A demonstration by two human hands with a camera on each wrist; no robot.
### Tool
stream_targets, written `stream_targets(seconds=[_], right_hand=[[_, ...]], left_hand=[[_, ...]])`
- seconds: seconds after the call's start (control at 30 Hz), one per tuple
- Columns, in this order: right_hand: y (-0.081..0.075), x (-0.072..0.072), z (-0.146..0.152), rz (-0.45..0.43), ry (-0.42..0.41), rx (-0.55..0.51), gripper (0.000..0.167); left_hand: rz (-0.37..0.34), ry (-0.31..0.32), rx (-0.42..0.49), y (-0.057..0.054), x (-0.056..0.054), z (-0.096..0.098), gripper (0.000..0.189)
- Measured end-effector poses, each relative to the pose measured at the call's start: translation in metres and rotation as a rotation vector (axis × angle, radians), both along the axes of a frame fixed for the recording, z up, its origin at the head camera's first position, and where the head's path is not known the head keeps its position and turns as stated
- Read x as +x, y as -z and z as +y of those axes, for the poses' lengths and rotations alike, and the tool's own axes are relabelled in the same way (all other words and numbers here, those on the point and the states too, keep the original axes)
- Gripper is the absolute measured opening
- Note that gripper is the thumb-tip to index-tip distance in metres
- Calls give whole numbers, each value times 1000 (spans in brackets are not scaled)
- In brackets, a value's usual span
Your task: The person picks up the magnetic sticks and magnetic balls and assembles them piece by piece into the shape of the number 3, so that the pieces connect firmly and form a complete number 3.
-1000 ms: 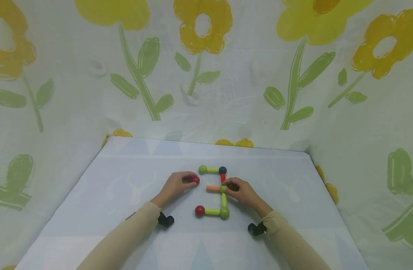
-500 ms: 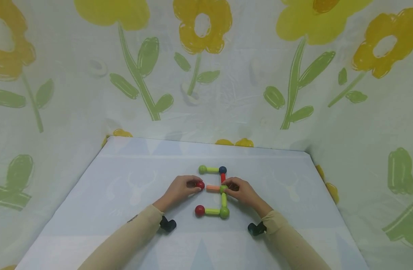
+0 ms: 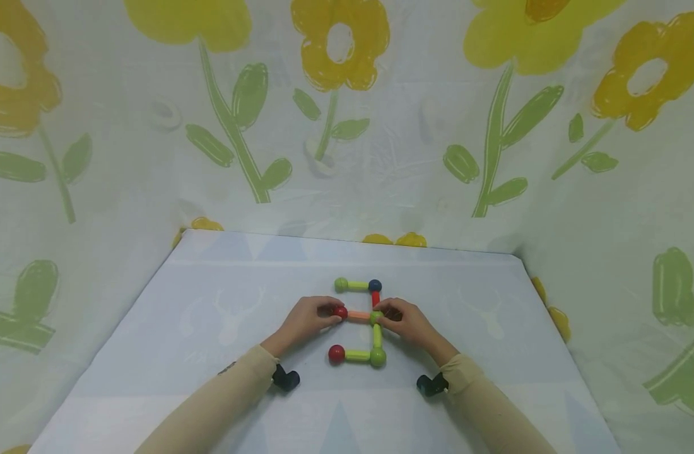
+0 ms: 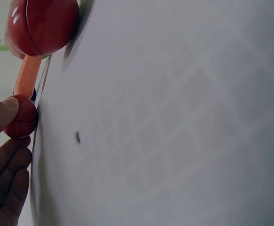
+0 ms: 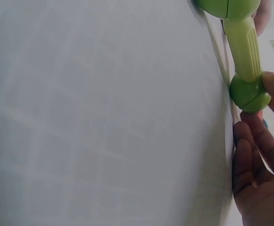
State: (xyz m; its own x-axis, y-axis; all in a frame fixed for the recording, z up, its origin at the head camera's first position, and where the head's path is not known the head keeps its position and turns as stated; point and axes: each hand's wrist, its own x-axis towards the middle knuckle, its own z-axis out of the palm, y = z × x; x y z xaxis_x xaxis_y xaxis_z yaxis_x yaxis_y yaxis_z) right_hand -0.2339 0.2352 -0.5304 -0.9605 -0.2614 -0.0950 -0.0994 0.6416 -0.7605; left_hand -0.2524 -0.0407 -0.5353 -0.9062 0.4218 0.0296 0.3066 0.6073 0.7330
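Note:
My left hand (image 3: pixel 307 320) pinches a red ball (image 4: pixel 23 117) between thumb and fingertips, right at the left end of an orange rod (image 3: pixel 358 316). At that rod's other end, my right hand (image 3: pixel 409 323) pinches a green ball (image 5: pixel 249 93) by its side. A red rod (image 3: pixel 375 299) runs from this ball up to a dark blue ball (image 3: pixel 375 285), and a yellow-green rod (image 5: pixel 244 49) runs down to a second green ball (image 3: pixel 378 357). The pieces lie flat on the table as a connected figure, with rods pointing left.
A yellow-green rod (image 3: pixel 358 286) joins the blue ball to a light green ball (image 3: pixel 341 285) at the far end. Nearer, another rod (image 3: pixel 357 356) ends in a red ball (image 3: pixel 336 354). Flower-printed cloth (image 3: pixel 392 157) walls the white table (image 3: pixel 211 366) behind and at the sides.
My left hand has brought its red ball rightward and slightly nearer, closing the gap to the orange rod's free end. The right hand has stayed on the green ball.

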Motion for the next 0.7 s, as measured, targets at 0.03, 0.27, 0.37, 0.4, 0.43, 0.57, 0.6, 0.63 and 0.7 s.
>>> stream_targets(seconds=[0.03,0.27,0.37,0.4,0.43,0.57,0.6,0.63,0.7], right_hand=[[0,0,0,-3,1,-2,24],[0,-1,0,-7,10,-11,25],[1,-2,-1,-1,12,-1,25],[1,-2,-2,-1,14,1,25],[2,-2,-2,1,17,6,25],[3,-5,-5,-6,35,9,24],[3,-6,-6,-10,40,10,24],[3,-7,-6,-12,44,15,24],[2,-8,-8,-15,47,19,25]], left_hand=[[3,2,2,0,0,0,31],[22,-1,8,1,0,0,33],[28,-11,9,1,0,0,34],[29,-15,9,1,1,-1,34],[27,-20,10,0,1,-1,34],[33,-34,5,0,0,-1,33],[37,-37,4,0,-1,-2,33],[38,-40,3,-1,-2,-2,33],[39,-45,3,-1,-3,-3,33]])
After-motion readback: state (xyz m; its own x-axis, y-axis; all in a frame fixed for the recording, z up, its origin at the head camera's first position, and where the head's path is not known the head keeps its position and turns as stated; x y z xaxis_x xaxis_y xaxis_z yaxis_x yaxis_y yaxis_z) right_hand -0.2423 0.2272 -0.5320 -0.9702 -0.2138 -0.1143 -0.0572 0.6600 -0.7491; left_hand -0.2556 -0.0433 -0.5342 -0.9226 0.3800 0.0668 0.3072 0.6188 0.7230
